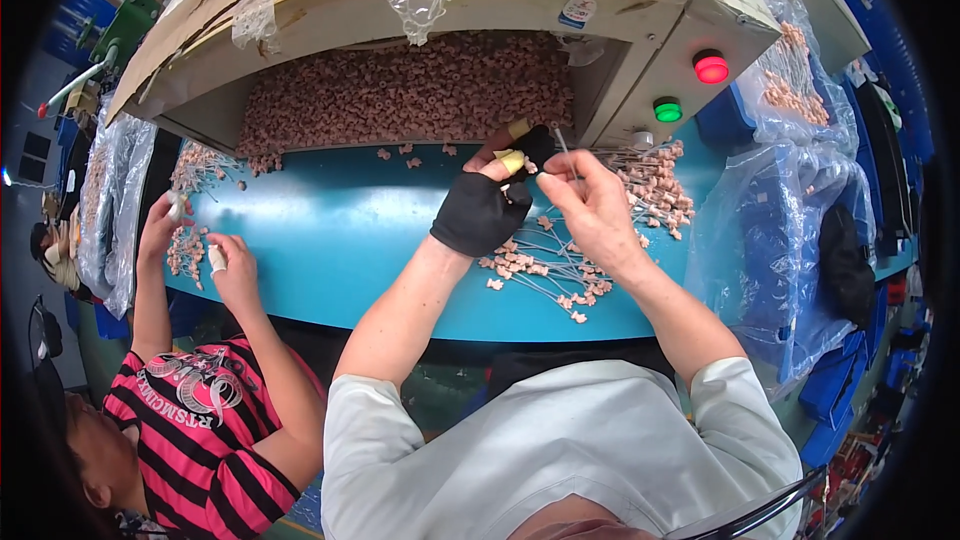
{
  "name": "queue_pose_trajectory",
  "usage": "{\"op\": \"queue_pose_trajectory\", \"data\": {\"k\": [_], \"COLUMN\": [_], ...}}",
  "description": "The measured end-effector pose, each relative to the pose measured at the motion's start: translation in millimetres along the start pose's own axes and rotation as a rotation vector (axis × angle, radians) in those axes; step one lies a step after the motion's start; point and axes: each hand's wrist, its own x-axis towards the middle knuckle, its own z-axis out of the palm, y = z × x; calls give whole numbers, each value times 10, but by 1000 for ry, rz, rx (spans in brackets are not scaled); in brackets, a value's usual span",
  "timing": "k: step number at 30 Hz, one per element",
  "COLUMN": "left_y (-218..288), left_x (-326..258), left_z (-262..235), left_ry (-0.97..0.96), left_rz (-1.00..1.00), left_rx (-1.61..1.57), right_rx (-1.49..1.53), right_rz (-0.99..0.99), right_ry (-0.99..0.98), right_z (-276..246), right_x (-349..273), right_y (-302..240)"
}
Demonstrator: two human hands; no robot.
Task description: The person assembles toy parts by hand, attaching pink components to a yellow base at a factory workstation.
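While my left hand (487,202), in its black fingerless glove with yellowish tape on the fingertips, is hovering over the far side of the blue table (340,240), its fingers are curling closed around something small that I cannot make out. My right hand (592,208) is sitting just beside it, bare, with thumb and forefinger pinching a thin wire pin (563,145) that is sticking up toward the machine. The two hands are almost touching at the fingertips.

Below my hands, a loose bundle of wires with pink beads (545,270) is lying on the table, spreading toward the near edge. A bigger heap of the same beaded wires (655,185) is lying to the right of my right hand, beside the machine's corner.

Ahead of me, the beige machine (600,30) is opening onto a tray full of small pink rings (410,90), a few of them spilling onto the table. A red button (711,67) and a green button (667,110) are showing on its right face. Clear plastic bags (790,220) are hanging over blue bins on my right.

On my left, a person in a pink and black striped shirt (215,420) is working at the same table, both hands near a small pile of pink pieces (187,245).
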Motion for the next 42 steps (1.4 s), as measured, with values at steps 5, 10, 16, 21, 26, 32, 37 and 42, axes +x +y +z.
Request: {"op": "queue_pose_trajectory", "data": {"k": [5, 10, 16, 21, 26, 32, 37, 42], "left_y": [-11, -91, -27, 9, 63, 36, 3, 8], "left_x": [22, 1, 6, -3, -13, -5, 4, -13], "left_z": [93, 20, 45, -85, 28, 56, 19, 34], "left_ry": [-76, 64, 172, 41, 55, 49, 60, 55], "left_rz": [-31, 46, -1, 101, -124, -85, -90, -41], "left_rx": [45, 260, 141, 606, 250, 311, 364, 473], "right_rx": [-76, 219, -7, -347, -612, -628, -616, -564], "right_rz": [40, 80, -42, -284, -381, -475, -433, -228], "right_ry": [43, 89, 45, 101, 39, 37, -4, -165], "right_z": [39, 57, 64, -195, -310, -315, -330, -393], "right_x": [71, 94, 15, -2, 7, 14, 0, 6], "right_y": [68, 179, 138, 112, -6, 83, 76, -23]}}
